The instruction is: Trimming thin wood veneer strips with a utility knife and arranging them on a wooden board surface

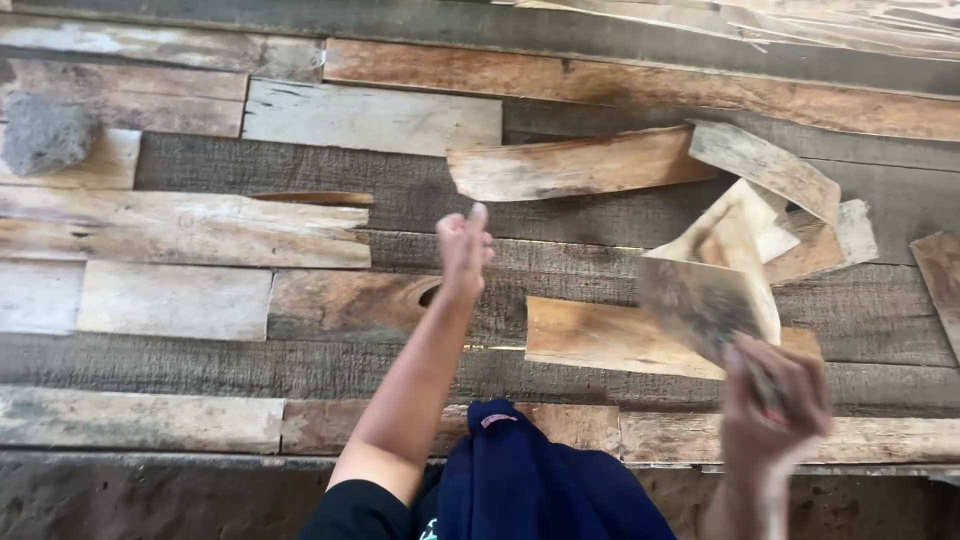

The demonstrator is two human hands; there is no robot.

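— What takes up most of the view?

— A floor of rough planks (pixel 600 215), grey and brown, laid in long rows across the whole picture. Some boards are pale, some dark and weathered.

— And on top of it?

— Loose offcuts. One long reddish board (pixel 575 165) lies near the middle, with a grey slat (pixel 765 168) touching its right end. Below them a flat orange-brown piece (pixel 600 338) rests on the planks. A grey stone (pixel 45 133) sits at the far left, well apart from the rest.

— What about the person?

— A dark blue cloth (pixel 535 480) lies bunched at the bottom edge, between the two arms. The left hand (pixel 465 250) is stretched out over the planks, fingers curled into a loose fist with one finger or the thumb sticking up; it holds nothing that I can see.

— The right one?

— The right hand (pixel 775 400) is blurred, low on the right side. Its fingers are closed around the lower corner of a thin wood scrap (pixel 712 290), which is lifted off the floor and tilted, in front of the pile of small scraps (pixel 800 235) and over the right end of the orange-brown piece.
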